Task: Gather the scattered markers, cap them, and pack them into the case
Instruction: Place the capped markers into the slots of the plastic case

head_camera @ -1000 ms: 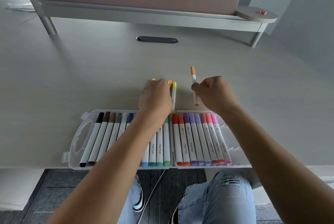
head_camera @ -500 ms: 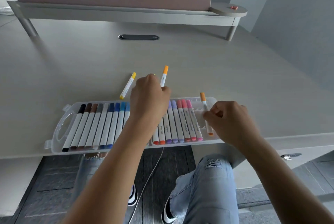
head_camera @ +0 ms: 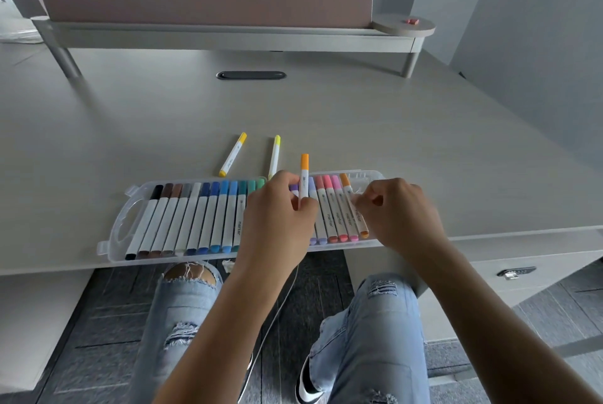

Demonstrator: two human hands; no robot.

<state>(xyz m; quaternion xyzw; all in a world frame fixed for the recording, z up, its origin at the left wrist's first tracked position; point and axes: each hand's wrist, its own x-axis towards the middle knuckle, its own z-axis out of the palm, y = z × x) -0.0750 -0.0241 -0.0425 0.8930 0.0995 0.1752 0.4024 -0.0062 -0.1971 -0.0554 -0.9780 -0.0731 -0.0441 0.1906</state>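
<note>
A clear plastic case [head_camera: 121, 228] lies at the desk's front edge, holding a row of capped markers [head_camera: 208, 217] from black through blues to pinks. My left hand [head_camera: 277, 221] grips an amber-capped marker [head_camera: 304, 172] upright over the case's middle. My right hand [head_camera: 403, 216] is at the case's right end, its curled fingers pinching a darker orange marker [head_camera: 346, 189] that lies as the last one in the row. Two capped markers lie loose on the desk behind the case: a yellow one [head_camera: 233, 154] and a pale yellow one [head_camera: 274, 155].
The grey desk [head_camera: 424, 142] has a dark cable slot [head_camera: 251, 75] further back and a raised shelf [head_camera: 228, 36] with a pink panel behind it. My knees in torn jeans [head_camera: 375, 338] are under the desk edge. A drawer lock [head_camera: 515, 272] sits at the right.
My right hand carried the orange marker down into the case's right end. My left hand lifted the amber-capped marker, leaving two yellow markers on the desk. The camera view shifted.
</note>
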